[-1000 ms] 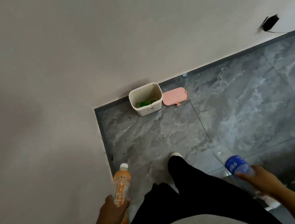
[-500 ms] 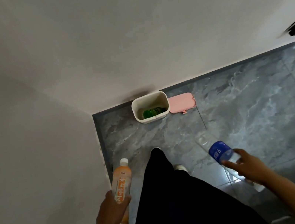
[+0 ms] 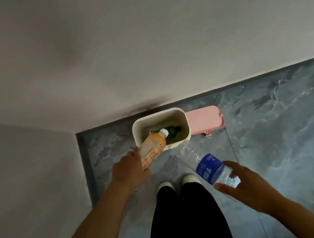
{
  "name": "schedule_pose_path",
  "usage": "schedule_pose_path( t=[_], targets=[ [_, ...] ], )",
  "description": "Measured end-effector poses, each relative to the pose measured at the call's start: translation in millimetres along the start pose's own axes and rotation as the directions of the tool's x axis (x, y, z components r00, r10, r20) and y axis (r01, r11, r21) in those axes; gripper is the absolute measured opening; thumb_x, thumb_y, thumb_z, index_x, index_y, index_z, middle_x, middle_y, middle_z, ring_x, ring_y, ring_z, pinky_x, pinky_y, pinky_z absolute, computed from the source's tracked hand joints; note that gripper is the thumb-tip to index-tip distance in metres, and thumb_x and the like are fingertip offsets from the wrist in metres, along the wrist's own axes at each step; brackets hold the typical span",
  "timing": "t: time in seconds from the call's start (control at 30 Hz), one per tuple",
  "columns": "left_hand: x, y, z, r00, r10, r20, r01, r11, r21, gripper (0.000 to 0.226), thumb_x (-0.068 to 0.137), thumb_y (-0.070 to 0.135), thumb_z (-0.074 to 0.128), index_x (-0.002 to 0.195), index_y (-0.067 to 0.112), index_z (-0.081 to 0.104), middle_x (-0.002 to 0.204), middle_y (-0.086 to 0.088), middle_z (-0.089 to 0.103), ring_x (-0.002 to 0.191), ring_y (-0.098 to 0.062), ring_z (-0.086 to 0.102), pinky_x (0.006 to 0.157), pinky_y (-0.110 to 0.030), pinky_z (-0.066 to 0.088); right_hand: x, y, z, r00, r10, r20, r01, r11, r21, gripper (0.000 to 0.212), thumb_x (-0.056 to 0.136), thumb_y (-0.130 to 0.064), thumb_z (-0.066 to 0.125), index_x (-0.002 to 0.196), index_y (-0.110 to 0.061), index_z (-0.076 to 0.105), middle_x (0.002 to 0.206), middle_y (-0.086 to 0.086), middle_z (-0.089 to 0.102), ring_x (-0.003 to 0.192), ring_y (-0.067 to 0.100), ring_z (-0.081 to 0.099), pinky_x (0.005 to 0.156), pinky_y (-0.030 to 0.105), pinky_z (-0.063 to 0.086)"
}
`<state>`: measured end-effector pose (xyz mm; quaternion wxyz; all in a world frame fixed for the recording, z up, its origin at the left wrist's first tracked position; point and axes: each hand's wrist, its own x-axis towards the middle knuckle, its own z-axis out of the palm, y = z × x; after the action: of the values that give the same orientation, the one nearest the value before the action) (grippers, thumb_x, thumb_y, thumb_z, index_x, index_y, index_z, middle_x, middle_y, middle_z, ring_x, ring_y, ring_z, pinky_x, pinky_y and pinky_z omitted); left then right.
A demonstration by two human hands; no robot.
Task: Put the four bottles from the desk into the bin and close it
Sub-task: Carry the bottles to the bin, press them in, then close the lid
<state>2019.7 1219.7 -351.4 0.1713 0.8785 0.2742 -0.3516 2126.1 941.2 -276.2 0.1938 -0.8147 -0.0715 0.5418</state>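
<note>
A white bin (image 3: 184, 122) stands open on the floor against the wall, with a green bottle (image 3: 172, 131) lying inside. Its pink lid (image 3: 204, 120) lies flat on the floor just right of it. My left hand (image 3: 128, 170) grips an orange drink bottle (image 3: 154, 149) with a white cap, tilted so its neck reaches over the bin's near left rim. My right hand (image 3: 246, 187) holds a clear water bottle (image 3: 210, 167) with a blue label, its neck slanting toward the bin's front right corner, a little short of it.
The bin sits near a corner: pale walls (image 3: 27, 182) run along the left and behind it. Grey marble floor tiles (image 3: 278, 129) spread out to the right. My black trouser legs (image 3: 186, 217) and pale shoes stand just in front of the bin.
I have stepped up close to the bin. My left hand has swung the orange bottle forward over the rim, and the right hand has raised the water bottle toward the bin.
</note>
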Motion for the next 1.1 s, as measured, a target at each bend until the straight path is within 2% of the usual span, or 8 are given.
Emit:
schedule_pose_path(
  t=[0.17, 0.4, 0.53, 0.63, 0.77, 0.93, 1.03, 1.1],
  targets=[
    [127, 19, 37, 0.981, 0.162, -0.103, -0.132, 0.959, 0.252, 0.071, 0.078, 0.043, 0.057, 0.136, 0.013, 0.028, 0.124, -0.013, 0.055, 0.104, -0.031, 0.058, 0.076, -0.041, 0.049, 113, 23, 12, 0.998, -0.055, -0.008, 0.054, 0.995, -0.081, 0.078, 0.074, -0.056, 0.062, 0.139, -0.031, 0.027, 0.127, -0.002, 0.052, 0.099, 0.009, 0.053, 0.085, 0.023, 0.044],
    [225, 15, 99, 0.915, 0.363, -0.177, -0.266, 0.871, 0.412, 0.063, 0.084, 0.037, 0.054, 0.136, 0.013, 0.030, 0.129, -0.014, 0.052, 0.111, -0.030, 0.053, 0.092, -0.043, 0.045, 202, 29, 30, 0.989, -0.142, 0.030, 0.146, 0.966, -0.213, 0.109, 0.040, -0.086, 0.031, 0.139, -0.040, 0.021, 0.129, -0.009, 0.048, 0.090, 0.001, 0.053, 0.077, 0.016, 0.043],
    [245, 7, 115, 0.870, 0.427, -0.246, -0.289, 0.846, 0.448, 0.059, 0.085, 0.032, 0.055, 0.135, 0.014, 0.032, 0.135, -0.011, 0.049, 0.121, -0.029, 0.047, 0.102, -0.043, 0.040, 225, 25, 38, 0.983, -0.177, 0.044, 0.182, 0.939, -0.291, 0.101, 0.048, -0.083, 0.033, 0.139, -0.041, 0.019, 0.133, -0.011, 0.047, 0.092, 0.000, 0.050, 0.080, 0.017, 0.044],
    [247, 4, 114, 0.866, 0.404, -0.294, -0.272, 0.875, 0.399, 0.050, 0.085, 0.031, 0.055, 0.129, 0.013, 0.041, 0.133, -0.008, 0.052, 0.122, -0.027, 0.046, 0.105, -0.041, 0.038, 235, 23, 41, 0.978, -0.207, 0.013, 0.201, 0.932, -0.301, 0.084, 0.068, -0.071, 0.050, 0.139, -0.039, 0.020, 0.128, -0.010, 0.048, 0.088, 0.000, 0.050, 0.076, 0.014, 0.041],
    [237, -3, 120, 0.867, 0.396, -0.303, -0.294, 0.896, 0.332, 0.039, 0.086, 0.032, 0.053, 0.121, 0.016, 0.052, 0.128, -0.005, 0.057, 0.124, -0.024, 0.044, 0.109, -0.040, 0.032, 241, 22, 43, 0.971, -0.238, 0.002, 0.227, 0.922, -0.315, 0.080, 0.071, -0.066, 0.053, 0.139, -0.037, 0.022, 0.107, -0.017, 0.040, 0.084, -0.001, 0.049, 0.070, 0.012, 0.038],
    [230, -5, 138, 0.946, 0.284, -0.154, -0.269, 0.956, 0.114, 0.052, 0.084, 0.041, 0.055, 0.131, 0.023, 0.041, 0.141, 0.001, 0.044, 0.136, -0.020, 0.026, 0.112, -0.049, 0.031, 249, 17, 45, 0.972, -0.232, 0.024, 0.226, 0.911, -0.344, 0.081, 0.072, -0.068, 0.051, 0.140, -0.037, 0.019, 0.126, -0.009, 0.049, 0.087, 0.001, 0.049, 0.076, 0.016, 0.042],
    [234, 1, 138, 0.986, 0.104, -0.133, -0.141, 0.939, -0.312, 0.021, 0.092, 0.034, 0.043, 0.113, 0.032, 0.048, 0.124, 0.006, 0.054, 0.109, -0.012, 0.048, 0.099, -0.037, 0.038, 258, 14, 42, 0.966, -0.258, 0.019, 0.246, 0.893, -0.377, 0.079, 0.073, -0.068, 0.052, 0.139, -0.036, 0.021, 0.128, -0.005, 0.051, 0.085, 0.003, 0.051, 0.075, 0.018, 0.045],
    [236, 4, 136, 0.998, 0.052, -0.029, -0.059, 0.908, -0.414, 0.016, 0.094, 0.032, 0.037, 0.104, 0.031, 0.050, 0.110, 0.001, 0.062, 0.090, -0.012, 0.056, 0.087, -0.032, 0.044, 263, 12, 37, 0.961, -0.277, 0.001, 0.254, 0.880, -0.400, 0.078, 0.073, -0.067, 0.053, 0.138, -0.035, 0.024, 0.127, -0.003, 0.053, 0.083, 0.006, 0.051, 0.076, 0.022, 0.047]
  ],
)
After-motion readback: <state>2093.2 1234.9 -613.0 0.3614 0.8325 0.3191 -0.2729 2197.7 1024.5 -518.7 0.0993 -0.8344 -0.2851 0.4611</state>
